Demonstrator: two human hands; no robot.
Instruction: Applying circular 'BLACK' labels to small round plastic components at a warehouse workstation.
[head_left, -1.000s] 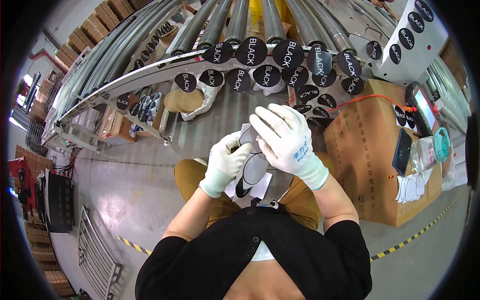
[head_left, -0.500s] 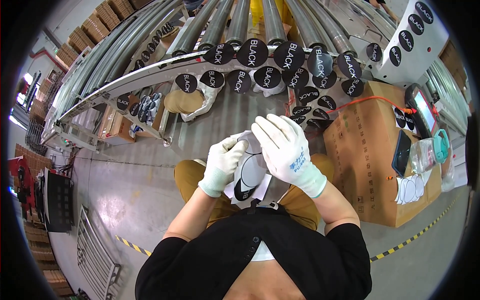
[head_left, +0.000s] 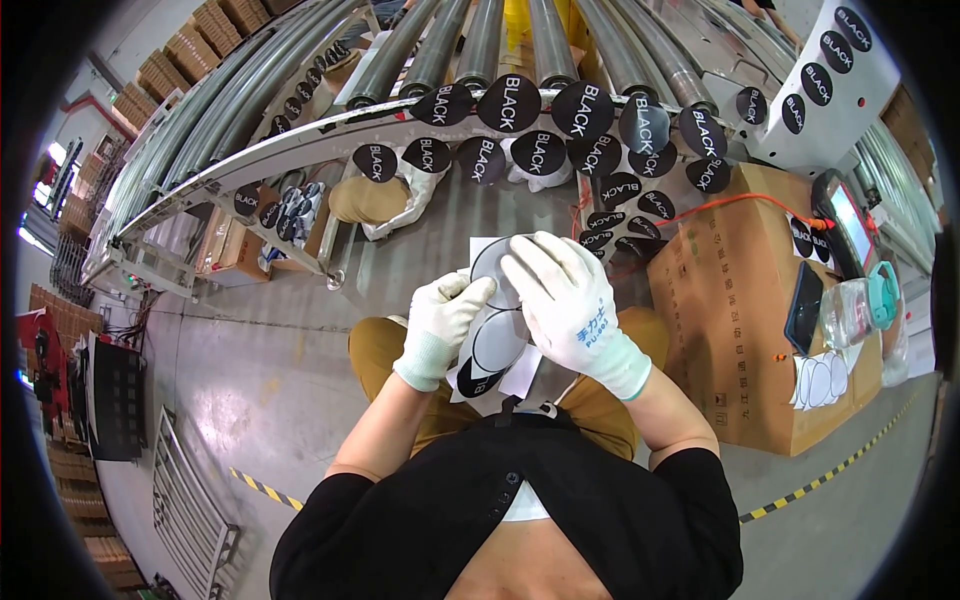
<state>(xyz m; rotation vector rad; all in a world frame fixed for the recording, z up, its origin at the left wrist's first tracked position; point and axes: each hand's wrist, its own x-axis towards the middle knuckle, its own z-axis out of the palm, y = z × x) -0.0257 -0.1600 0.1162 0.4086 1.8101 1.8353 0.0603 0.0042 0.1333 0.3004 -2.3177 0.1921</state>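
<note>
At the centre of the frame, the left hand (head_left: 441, 325) is closed, its thumb and curled fingers pinching the left edge of a white sheet (head_left: 500, 340). The right hand (head_left: 570, 305) has fingers nearly straight over the sheet's upper right; whether it grips, I cannot tell. The sheet's long axis runs up and down, its lower end leaning slightly left.

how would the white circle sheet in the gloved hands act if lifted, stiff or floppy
The white sheet likely flops: it looks paper-thin. It is probably light, since the left hand seems to pinch it near its edge. Its flat shape suggests sliding rather than rolling.
</note>
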